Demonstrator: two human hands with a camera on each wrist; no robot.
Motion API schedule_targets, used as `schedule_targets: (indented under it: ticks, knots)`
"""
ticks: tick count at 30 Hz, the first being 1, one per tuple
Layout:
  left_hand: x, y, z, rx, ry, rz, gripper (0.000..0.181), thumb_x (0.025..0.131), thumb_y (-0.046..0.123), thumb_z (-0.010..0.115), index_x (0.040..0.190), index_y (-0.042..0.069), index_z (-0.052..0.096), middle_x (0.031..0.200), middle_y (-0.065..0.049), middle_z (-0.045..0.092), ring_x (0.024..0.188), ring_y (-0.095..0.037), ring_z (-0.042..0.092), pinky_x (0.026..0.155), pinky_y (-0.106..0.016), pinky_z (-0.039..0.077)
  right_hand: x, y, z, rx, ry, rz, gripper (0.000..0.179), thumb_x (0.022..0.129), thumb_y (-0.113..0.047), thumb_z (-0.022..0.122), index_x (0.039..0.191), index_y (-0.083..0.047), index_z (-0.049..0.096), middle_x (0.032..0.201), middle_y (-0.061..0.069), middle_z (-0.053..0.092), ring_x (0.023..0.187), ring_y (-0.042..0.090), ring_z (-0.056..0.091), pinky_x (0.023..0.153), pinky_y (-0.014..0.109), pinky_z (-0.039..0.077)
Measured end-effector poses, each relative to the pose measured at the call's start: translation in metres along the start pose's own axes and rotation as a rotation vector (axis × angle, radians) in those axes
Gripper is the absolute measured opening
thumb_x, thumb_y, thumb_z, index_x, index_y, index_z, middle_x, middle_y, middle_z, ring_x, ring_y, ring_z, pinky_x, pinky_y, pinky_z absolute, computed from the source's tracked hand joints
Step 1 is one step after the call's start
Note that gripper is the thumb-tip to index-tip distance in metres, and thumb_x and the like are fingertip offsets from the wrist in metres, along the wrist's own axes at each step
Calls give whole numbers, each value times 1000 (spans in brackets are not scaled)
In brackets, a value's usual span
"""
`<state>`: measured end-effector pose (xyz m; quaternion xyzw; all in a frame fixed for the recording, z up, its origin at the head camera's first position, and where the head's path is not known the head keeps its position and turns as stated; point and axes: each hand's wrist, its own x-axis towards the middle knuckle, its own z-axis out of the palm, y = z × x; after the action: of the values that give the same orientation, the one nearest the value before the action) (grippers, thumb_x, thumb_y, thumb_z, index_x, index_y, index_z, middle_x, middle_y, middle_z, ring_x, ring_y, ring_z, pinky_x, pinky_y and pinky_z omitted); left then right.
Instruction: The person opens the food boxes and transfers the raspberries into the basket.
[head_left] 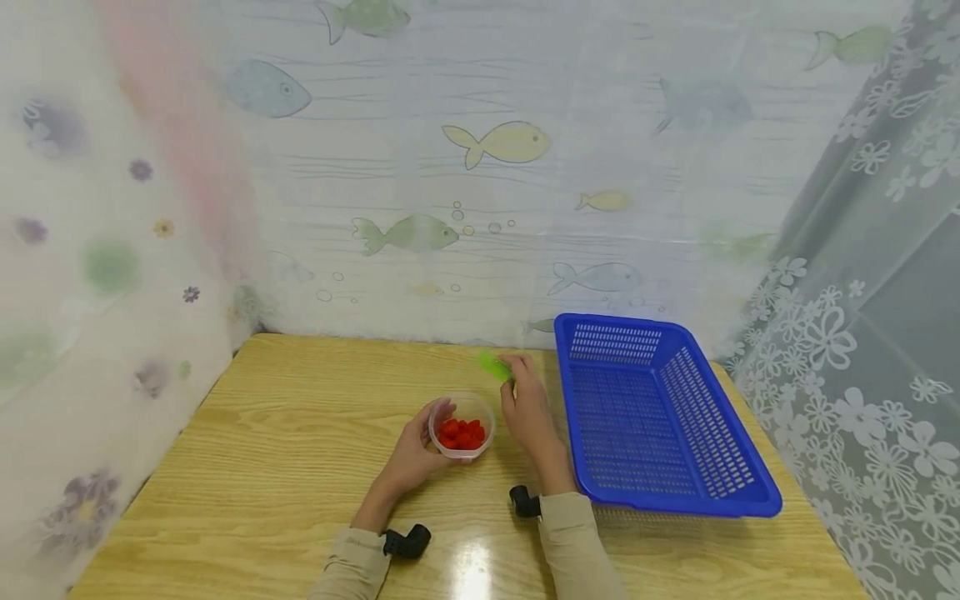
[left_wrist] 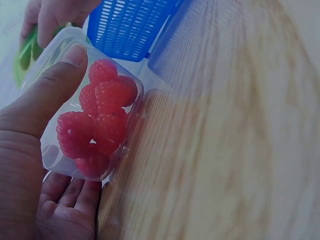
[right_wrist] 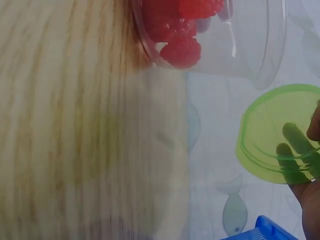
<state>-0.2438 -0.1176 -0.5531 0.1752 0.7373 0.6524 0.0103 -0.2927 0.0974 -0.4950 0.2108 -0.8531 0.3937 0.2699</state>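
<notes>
My left hand (head_left: 412,454) grips a small clear plastic container (head_left: 472,403), thumb along its near wall and fingers around the far side. Several red raspberries (left_wrist: 75,134) lie in the bottom of it, and its top is uncovered. To the right and a little farther back, my right hand (head_left: 529,408) pinches a translucent green lid (right_wrist: 265,135). Through the lid, fingers show behind it in the right wrist view. The lid is held tilted, apart from the container.
A large blue plastic basket (head_left: 566,400) with slotted walls stands on the right of the wooden table (head_left: 300,417), close beside my right forearm. Behind the table hangs a pale curtain (head_left: 487,267) printed with fish.
</notes>
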Motion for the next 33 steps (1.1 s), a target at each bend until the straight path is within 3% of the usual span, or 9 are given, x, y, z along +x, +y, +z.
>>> schedule_targets:
  ticks: [9,19,22,27,33]
  knots:
    - [1,-2,2,7,12,0,95,73,3,91,154,7,42,151,-18,51,143,-35,45,120,-43,34,10,15,9,71,97,43,33,85,20,60,117,9,62,114,26,67,108,41,64,95,53,55]
    - [-3,-2,3,-12,0,-25,96,73,3,91,155,10,41,153,-15,50,145,-31,43,116,-19,34,15,26,13,116,103,54,28,85,18,64,110,6,71,108,22,73,104,40,68,91,54,56]
    - [-2,-3,2,0,2,-5,94,74,4,91,154,9,41,152,-17,50,144,-33,43,118,-23,35,18,30,16,135,109,77,26,85,15,67,108,5,72,106,22,74,100,39,70,86,53,57]
    - [-1,-3,2,2,2,12,94,75,4,90,155,5,40,152,-20,49,144,-35,43,121,-45,33,22,35,21,227,110,167,25,87,13,69,110,5,72,108,22,73,98,37,69,84,50,58]
    - [0,-1,0,1,-6,-23,97,73,4,91,156,7,39,154,-16,49,145,-30,43,122,-42,31,27,38,27,376,122,338,25,90,9,69,115,3,71,107,22,74,90,21,64,76,24,53]
